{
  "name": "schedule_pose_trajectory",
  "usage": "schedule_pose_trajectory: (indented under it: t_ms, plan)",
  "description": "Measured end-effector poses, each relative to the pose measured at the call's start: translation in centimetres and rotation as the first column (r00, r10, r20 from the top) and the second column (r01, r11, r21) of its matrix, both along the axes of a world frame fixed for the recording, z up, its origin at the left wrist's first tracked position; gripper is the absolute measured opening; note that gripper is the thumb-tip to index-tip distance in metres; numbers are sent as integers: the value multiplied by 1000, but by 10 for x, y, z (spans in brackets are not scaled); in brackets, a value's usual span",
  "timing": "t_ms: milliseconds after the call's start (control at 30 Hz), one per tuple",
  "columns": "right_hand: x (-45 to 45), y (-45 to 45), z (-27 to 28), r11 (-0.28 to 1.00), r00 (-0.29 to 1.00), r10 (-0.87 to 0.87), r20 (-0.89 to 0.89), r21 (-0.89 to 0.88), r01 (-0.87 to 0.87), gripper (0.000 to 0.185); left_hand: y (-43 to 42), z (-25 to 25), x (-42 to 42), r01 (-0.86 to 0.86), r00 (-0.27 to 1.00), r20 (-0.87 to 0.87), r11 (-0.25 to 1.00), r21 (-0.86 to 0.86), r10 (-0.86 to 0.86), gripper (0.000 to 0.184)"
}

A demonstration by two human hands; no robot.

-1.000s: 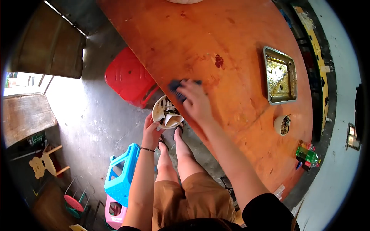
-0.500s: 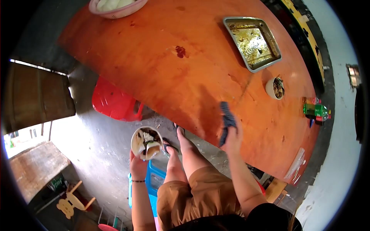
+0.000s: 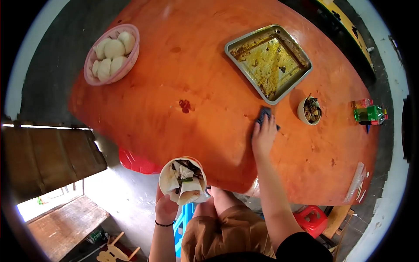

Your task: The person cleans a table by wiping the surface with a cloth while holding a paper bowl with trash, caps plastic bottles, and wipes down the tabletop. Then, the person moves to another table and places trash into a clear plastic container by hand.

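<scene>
White buns (image 3: 114, 49) sit in a pink basket (image 3: 132, 61), well apart from a green bottle (image 3: 366, 114).

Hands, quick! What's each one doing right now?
Left hand: closed on the side of a bowl with scraps in it.
Right hand: holding a dark cloth against the orange table.

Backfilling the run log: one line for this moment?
left grip: holding bowl of scraps | right grip: on dark cloth, on table | metal tray: on table, stained
</scene>
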State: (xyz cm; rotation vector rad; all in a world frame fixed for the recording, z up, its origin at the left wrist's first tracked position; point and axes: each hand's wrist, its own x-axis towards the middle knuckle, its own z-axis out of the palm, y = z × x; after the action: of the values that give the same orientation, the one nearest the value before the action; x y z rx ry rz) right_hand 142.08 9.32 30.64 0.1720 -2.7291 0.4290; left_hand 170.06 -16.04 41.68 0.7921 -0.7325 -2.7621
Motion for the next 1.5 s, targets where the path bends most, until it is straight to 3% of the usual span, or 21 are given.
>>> schedule_pose_trajectory:
  t_ms: [367,667,867,1000,1133,1300,1400,1433,1500]
  plan:
    - [-116,-132,-13,989,991,-136,10,55,135,50,-27,-8,-85,60,998,-22,998,14,-60,70]
    - [-182,-79,-15,947,948,-319,24,61,317,53,-94,-10,-151,215,977,16,977,-8,-214,74]
    - [-226,-42,-18,946,949,-316,6,81,314,45,-142,-20,-178,282,959,17,959,-32,-282,76]
    - [-261,-109,-19,973,969,-228,-93,1,229,41,-163,-21,-197,284,958,20,959,14,-285,77]
    - [-256,-221,-6,987,985,77,-156,-127,-97,41,-182,-26,-207,268,962,61,963,-23,-266,78]
    - [-169,-258,7,923,937,347,47,-193,-332,49,-193,-25,-224,299,950,104,953,-46,-294,78]
    - [-153,-206,24,967,967,191,167,-203,-156,51,-197,-25,-232,285,954,109,958,-38,-279,78]
    - [-158,-183,12,978,988,134,78,-171,-119,50,-198,-26,-233,276,956,109,960,-34,-271,78]
    - [-185,-161,8,992,997,-52,59,-115,59,45,-201,-27,-233,276,957,96,961,-12,-273,78]
